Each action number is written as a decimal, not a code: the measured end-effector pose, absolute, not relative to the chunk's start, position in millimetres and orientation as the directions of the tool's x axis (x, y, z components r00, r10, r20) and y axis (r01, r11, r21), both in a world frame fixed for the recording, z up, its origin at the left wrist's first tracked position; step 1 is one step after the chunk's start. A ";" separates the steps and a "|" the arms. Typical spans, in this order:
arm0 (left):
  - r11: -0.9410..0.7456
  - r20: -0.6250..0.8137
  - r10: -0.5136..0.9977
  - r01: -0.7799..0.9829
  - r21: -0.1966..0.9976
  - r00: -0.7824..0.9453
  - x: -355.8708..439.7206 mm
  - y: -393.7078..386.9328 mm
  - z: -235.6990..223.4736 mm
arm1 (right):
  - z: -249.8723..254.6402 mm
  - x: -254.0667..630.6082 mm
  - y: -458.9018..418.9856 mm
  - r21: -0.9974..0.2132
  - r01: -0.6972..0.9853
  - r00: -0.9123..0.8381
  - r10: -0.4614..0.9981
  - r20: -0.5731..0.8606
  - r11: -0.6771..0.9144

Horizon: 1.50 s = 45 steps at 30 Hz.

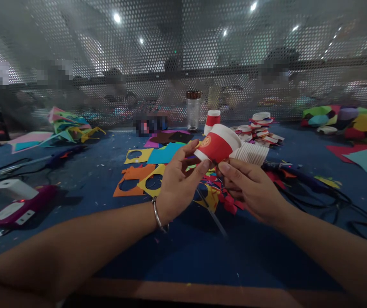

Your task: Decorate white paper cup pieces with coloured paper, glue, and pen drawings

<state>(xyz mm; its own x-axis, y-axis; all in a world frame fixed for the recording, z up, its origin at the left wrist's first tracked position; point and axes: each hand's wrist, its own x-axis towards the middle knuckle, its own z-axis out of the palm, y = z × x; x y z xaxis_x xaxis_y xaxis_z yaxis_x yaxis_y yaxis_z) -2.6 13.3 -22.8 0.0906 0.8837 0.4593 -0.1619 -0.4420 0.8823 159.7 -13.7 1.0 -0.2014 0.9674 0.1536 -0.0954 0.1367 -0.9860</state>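
Note:
A red and white paper cup (218, 144) lies tilted on its side in the air above the blue table (183, 252), its base toward me. My left hand (177, 183), with a metal bangle on the wrist, is closed on the cup's base, thumb on top. My right hand (254, 188) pinches the cup's lower edge from the right. Behind it a stack of white ribbed cups (253, 153) lies on its side. Under my hands lie coloured paper scraps (214, 194) and cut sheets with round holes (145, 177).
A clear jar with a brown lid (193, 110) and an upright red and white cup (212, 120) stand at the back. Cut cup pieces (260, 128) pile at the right. A purple and white device (16, 204) and cables (347, 201) lie at the sides. A perforated screen closes the far edge.

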 end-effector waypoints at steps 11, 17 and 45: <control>-0.449 0.462 0.883 -0.136 0.883 0.085 -0.2 6.1 -22.4 | -0.2 159.9 -14.6 -0.982 -0.058 -0.198 0.962 0.189 0.181; -0.390 0.402 0.913 -0.144 0.909 0.068 -0.4 3.8 -21.5 | -1.8 159.2 -13.2 -0.981 -0.047 -0.192 0.963 0.192 0.186; -0.575 0.579 0.815 -0.087 0.813 0.016 -6.1 18.6 -27.0 | 0.9 156.8 -12.9 -0.990 -0.111 -0.203 0.973 0.105 0.084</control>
